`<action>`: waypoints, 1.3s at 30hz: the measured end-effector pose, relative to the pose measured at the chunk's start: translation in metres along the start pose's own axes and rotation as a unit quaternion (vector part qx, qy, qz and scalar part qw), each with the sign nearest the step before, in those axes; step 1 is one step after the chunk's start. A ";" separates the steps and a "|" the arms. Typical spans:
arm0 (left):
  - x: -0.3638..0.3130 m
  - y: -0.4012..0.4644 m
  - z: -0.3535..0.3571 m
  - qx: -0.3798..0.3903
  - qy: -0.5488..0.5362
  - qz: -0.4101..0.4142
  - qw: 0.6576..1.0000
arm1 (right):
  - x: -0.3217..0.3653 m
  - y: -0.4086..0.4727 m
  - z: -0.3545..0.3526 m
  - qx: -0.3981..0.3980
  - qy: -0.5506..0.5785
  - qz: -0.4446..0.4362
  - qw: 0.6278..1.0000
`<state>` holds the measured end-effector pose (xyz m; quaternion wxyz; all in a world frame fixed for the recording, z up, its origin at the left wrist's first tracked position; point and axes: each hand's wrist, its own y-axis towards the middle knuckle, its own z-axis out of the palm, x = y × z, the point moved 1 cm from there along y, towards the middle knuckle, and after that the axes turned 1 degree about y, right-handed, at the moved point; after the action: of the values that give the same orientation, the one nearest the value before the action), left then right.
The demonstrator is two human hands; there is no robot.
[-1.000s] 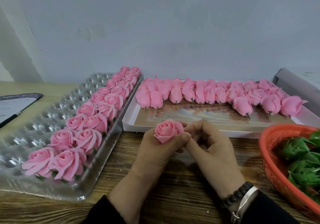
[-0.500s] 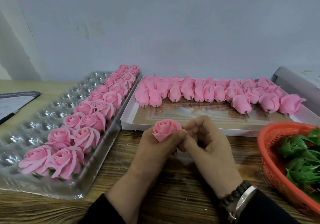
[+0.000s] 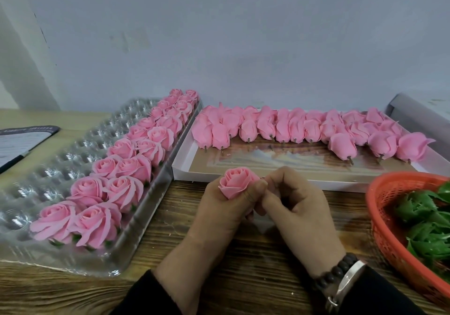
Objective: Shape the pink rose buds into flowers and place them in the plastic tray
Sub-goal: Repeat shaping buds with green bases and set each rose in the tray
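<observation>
Two hands meet just below the centre of the frame, over the wooden table. The left hand holds a pink rose upright, its fingers curled round the base and the thumb pressed along the bloom's right side, so the flower sits on top of the fist. The right hand is right against it, fingers curled in and their tips pinching at the rose's right edge, next to the left thumb; what exactly they grip is hidden between the two hands. A dark bead bracelet and a silver bangle circle the right wrist, and both arms wear dark sleeves.

To the left, the clear plastic tray runs diagonally from the lower left toward the wall. Its right side carries two rows of shaped flowers, and the cups on the left side show bare plastic. Beyond the hands, in the centre and right, a shallow white box holds a band of closed rose buds lying along its far edge with short stems pointing toward the hands. At the lower right edge, an orange basket holds green leaf pieces. A dark-edged printed sheet lies at the left edge.
</observation>
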<state>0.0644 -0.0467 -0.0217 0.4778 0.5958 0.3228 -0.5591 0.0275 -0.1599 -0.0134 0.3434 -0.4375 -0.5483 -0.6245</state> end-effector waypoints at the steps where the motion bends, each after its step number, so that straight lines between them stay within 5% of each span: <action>1: 0.000 0.000 0.000 -0.011 -0.010 0.000 1.000 | -0.002 0.001 0.000 -0.006 -0.009 -0.002 1.000; 6: -0.001 0.002 0.002 -0.082 -0.125 -0.043 0.988 | -0.009 0.004 0.002 -0.003 -0.050 0.026 0.998; 22: -0.003 0.002 0.007 -0.023 -0.266 -0.127 0.955 | -0.009 0.000 0.009 0.102 -0.002 0.095 0.990; 25: -0.005 0.000 0.007 -0.022 -0.226 -0.102 0.969 | -0.009 0.000 0.009 0.035 -0.019 0.064 0.997; 29: -0.006 0.000 0.005 -0.097 -0.041 -0.041 0.994 | -0.004 0.002 0.002 -0.070 -0.084 -0.035 0.993; 39: -0.008 0.001 0.010 -0.095 0.044 0.003 0.994 | -0.005 -0.002 0.012 -0.022 -0.222 -0.068 0.973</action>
<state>0.0603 -0.0551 -0.0131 0.5190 0.5726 0.3939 -0.4975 0.0292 -0.1481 -0.0187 0.1603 -0.5342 -0.6252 -0.5459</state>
